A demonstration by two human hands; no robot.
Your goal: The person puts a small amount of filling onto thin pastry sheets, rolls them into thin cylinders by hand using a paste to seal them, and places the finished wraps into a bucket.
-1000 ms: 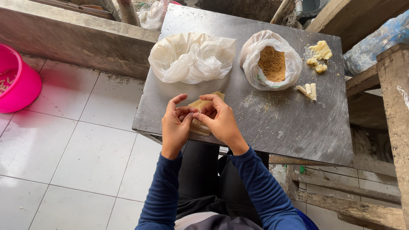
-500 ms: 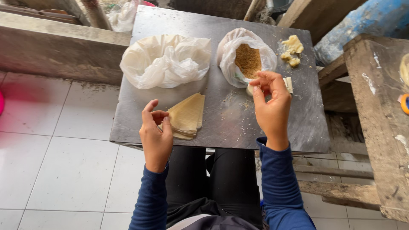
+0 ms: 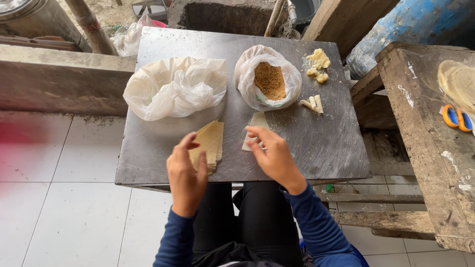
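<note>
Pale triangular wrapper (image 3: 255,129) flat on metal table (image 3: 326,143), right hand (image 3: 273,154) fingers pinching it, left hand (image 3: 187,173) fingers apart.

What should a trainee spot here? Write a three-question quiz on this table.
1. True or false: the bag of brown crumbs is tied shut.
2. The right hand rests its fingertips on: A the stack of wrappers, B the single wrapper sheet, C the crumpled white bag.
3. Fill in: the orange-handled scissors lie on the wooden bench to the ___ of the metal table.
Key: 1 false; 2 B; 3 right.
</note>
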